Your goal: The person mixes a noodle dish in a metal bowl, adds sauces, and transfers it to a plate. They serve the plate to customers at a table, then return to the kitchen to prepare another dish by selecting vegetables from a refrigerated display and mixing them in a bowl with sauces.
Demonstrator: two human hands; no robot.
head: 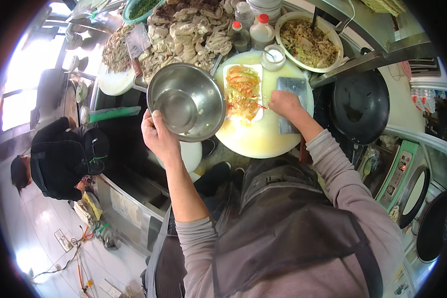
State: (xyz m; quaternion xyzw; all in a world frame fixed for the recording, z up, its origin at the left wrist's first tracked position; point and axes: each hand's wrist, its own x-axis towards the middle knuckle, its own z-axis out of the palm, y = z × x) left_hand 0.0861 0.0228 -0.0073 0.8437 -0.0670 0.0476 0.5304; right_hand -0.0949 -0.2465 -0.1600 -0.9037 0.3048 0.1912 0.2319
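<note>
My left hand (160,130) grips the rim of a stainless steel mixing bowl (177,108), tilted so that its inside faces me. Only small food bits cling to the bowl's inner wall. To its right, a white rectangular dish (259,80) holds a salad of shredded vegetables (243,93) with red and green strips. The dish rests on a round cutting board (253,143). My right hand (285,103) is curled closed just right of the dish, near a red strip at its edge. Beneath that hand lies a cleaver blade (288,124); its wooden handle (303,149) points toward me.
A glass jar of white granules (273,57) stands at the board's far edge. Behind are red-capped bottles (262,31), a heap of cooked meat (188,35), another cleaver (138,41) and a food basin (309,43). A wok (359,108) sits right; a person (59,164) bends at left.
</note>
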